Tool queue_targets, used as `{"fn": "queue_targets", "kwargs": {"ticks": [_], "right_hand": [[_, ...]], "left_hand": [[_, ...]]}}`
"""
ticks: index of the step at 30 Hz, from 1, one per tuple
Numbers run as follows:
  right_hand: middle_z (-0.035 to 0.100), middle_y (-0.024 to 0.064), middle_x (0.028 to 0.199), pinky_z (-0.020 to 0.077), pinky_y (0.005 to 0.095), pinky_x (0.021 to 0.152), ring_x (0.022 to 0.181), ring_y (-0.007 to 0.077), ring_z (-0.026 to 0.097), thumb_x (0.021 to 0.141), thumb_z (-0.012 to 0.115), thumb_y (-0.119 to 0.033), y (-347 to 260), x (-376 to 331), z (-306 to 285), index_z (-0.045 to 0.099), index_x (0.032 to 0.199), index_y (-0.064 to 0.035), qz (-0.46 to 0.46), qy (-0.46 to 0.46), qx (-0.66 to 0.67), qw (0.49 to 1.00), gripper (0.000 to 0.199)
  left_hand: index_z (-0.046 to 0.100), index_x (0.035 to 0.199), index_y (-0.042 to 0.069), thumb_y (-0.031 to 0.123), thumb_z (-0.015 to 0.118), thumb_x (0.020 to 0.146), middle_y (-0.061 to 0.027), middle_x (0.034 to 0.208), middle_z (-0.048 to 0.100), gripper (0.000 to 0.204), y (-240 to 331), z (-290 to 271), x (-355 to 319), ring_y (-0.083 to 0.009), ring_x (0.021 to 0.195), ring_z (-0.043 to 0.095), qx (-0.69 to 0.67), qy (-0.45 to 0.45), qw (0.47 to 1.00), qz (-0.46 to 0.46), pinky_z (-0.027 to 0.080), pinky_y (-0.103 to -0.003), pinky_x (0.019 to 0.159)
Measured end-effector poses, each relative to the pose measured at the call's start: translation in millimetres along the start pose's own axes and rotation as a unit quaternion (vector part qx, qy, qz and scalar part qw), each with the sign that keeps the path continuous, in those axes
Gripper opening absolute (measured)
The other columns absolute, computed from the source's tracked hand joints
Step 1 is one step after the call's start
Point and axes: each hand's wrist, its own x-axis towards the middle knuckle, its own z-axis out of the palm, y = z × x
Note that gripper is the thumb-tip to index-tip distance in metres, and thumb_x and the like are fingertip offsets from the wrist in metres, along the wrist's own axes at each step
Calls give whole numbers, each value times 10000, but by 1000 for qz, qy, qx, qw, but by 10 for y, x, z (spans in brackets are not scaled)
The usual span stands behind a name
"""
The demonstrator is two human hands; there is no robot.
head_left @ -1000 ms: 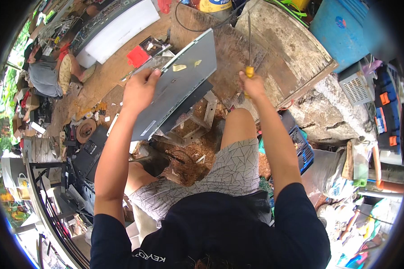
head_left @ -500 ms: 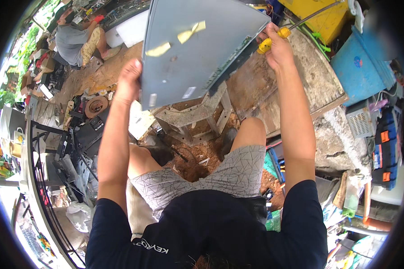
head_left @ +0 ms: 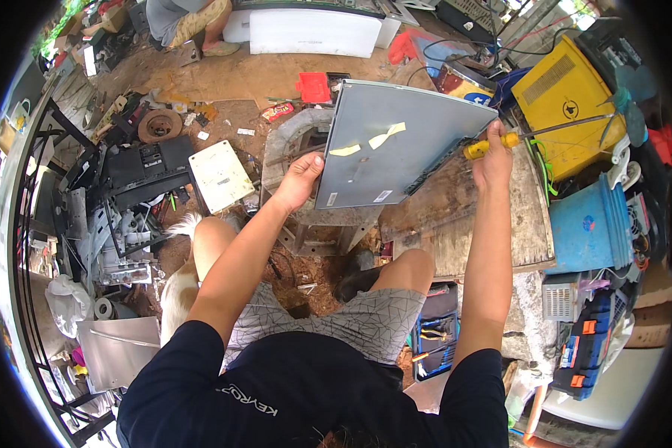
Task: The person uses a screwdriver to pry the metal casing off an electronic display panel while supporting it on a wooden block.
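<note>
In front of me, raised and tilted, is a flat grey panel that looks like an LCD screen panel. Two crumpled yellow tape strips and small white labels are on its face, and a green circuit strip runs along its right-hand lower edge. My left hand is closed on the left edge, thumb up. My right hand grips the right corner and also holds a screwdriver with a yellow handle and a long shaft pointing right. The fingers behind the panel are hidden.
A worn wooden bench stands beneath and right of the panel, beside a low stool. Blue bins and a yellow case stand to the right. Scrap parts and a cream plate lie left. A light-furred animal is beside my leg.
My view has swung left and up, showing more floor ahead. The panel now appears lower, smaller and farther right, still held in both hands, with the screwdriver still in my right hand.
</note>
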Motion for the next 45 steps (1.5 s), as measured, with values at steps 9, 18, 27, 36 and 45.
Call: {"fn": "queue_targets", "kwargs": {"ticks": [9, 18, 27, 36, 45], "right_hand": [[629, -18, 971, 469, 308, 806, 874, 122, 558, 970, 608, -242, -58, -33, 44, 618, 1050, -108, 8, -3, -4, 1000, 156], [647, 3, 970, 475, 277, 769, 845, 108, 579, 964, 620, -205, 7, 58, -106, 620, 1103, -46, 4, -10, -3, 1000, 211], [636, -10, 953, 475, 283, 753, 819, 117, 569, 973, 605, -234, -7, 20, -23, 609, 1085, -63, 10, -11, -13, 1000, 204], [628, 3, 991, 483, 306, 794, 859, 135, 567, 976, 596, -235, -107, -8, 187, 599, 1094, -82, 27, 0, -39, 999, 194], [639, -2, 990, 483, 303, 796, 863, 136, 576, 969, 608, -220, -10, 200, -58, 606, 1058, -121, -1, -30, -62, 998, 133]], "left_hand": [[557, 1243, 5, 333, 468, 1032, -45, 1123, 644, 400, 122, 133, -78, -120, 1067, 548, 152, 19, 983, 98, 428, -299, 966], [576, 1208, -9, 252, 550, 1004, -41, 1077, 654, 333, 968, 463, 244, -104, 1014, 564, 182, -7, 969, 168, 445, -277, 931], [604, 1151, 7, 275, 538, 1010, 1, 991, 653, 311, 771, 464, 281, -67, 906, 555, 87, -3, 981, 174, 468, -252, 841], [607, 1093, 16, 253, 534, 999, -81, 855, 653, 265, 717, 494, 305, -147, 830, 592, 170, 45, 958, 228, 483, -320, 788], [625, 1027, -14, 166, 521, 979, -207, 863, 650, 213, 834, 661, 144, -359, 783, 648, 285, 132, 891, 328, 503, -383, 718]]}}
